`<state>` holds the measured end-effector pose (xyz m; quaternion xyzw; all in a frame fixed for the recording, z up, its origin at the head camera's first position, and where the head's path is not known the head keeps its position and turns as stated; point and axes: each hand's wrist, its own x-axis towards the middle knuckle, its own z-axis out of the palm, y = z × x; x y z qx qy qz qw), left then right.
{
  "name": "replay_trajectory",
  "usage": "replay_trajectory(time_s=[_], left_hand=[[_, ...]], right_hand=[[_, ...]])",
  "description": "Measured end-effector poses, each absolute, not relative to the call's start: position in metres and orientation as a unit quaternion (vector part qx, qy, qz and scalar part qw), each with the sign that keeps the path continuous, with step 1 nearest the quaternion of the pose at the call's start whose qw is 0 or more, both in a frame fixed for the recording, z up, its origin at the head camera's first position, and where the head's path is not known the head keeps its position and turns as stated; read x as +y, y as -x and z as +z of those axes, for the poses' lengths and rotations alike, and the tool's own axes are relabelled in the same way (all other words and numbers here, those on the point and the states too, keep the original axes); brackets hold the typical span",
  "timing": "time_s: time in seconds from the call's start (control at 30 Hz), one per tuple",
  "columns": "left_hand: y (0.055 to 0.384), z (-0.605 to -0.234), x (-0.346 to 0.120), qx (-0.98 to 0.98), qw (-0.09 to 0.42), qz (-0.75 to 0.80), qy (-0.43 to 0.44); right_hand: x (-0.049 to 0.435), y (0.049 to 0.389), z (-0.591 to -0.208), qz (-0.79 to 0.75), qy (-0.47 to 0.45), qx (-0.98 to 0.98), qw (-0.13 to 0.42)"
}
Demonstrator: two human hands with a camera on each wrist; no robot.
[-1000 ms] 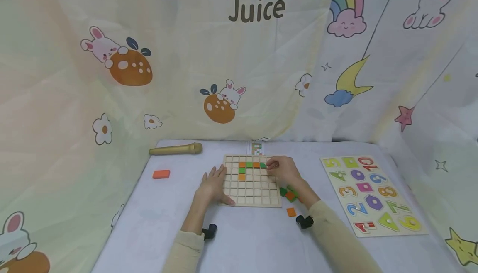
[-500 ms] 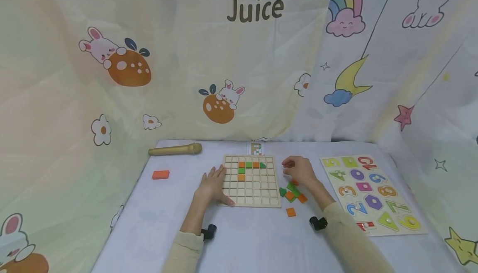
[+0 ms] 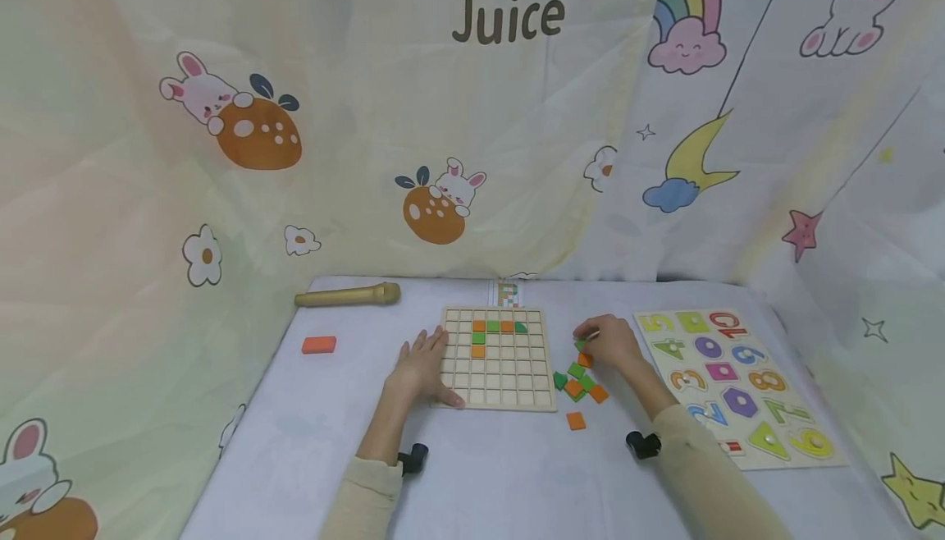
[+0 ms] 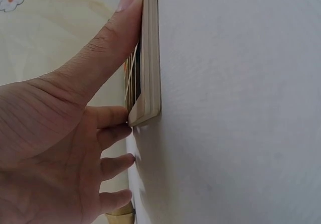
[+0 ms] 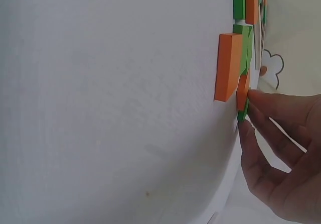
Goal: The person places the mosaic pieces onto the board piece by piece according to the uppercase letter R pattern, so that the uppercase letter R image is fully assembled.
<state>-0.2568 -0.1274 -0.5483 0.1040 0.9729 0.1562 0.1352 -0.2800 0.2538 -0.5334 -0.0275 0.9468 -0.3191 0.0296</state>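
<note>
My left hand (image 3: 419, 372) rests with spread, straight fingers along the left side of a wooden grid board (image 3: 498, 399). In the left wrist view its thumb (image 4: 103, 45) lies on the board's edge (image 4: 152, 68). Orange and green square tiles (image 3: 478, 338) sit in the grid, with a green rounded-corner tile (image 3: 520, 327) ending the top row. To the right of the board, my right hand (image 3: 613, 341) pinches a green tile (image 5: 243, 114) between thumb and fingers, close beside an orange tile (image 5: 243, 91) of the loose pile.
Several loose tiles (image 3: 577, 388) lie right of the board, one orange tile (image 3: 576, 421) nearer me. A number puzzle board (image 3: 738, 392) is at the right. At the left are a wooden microphone (image 3: 347, 295) and an orange block (image 3: 319, 345). A pattern card (image 3: 508, 294) lies behind the grid.
My right hand has left the green rounded-corner tile in the top row and moved right to the loose pile, where it now pinches a green tile. The left hand has stayed put.
</note>
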Motion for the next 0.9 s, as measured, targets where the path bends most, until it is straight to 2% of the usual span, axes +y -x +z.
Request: replay_trajectory(time_s=[0.3,0.57,0.9], left_hand=[[0.26,-0.554,-0.129,0.974,0.126,0.157,-0.106],[0.261,-0.555,-0.129,0.975,0.13,0.151,-0.099],[0.249,-0.534,-0.125,0.972,0.128,0.163,-0.107]], right_hand=[[0.25,0.28,-0.525,-0.296,0.018,0.954,0.03],[0.25,0.282,-0.529,-0.292,0.002,0.956,0.007],[0.245,0.282,-0.531,-0.369,-0.003,0.929,-0.001]])
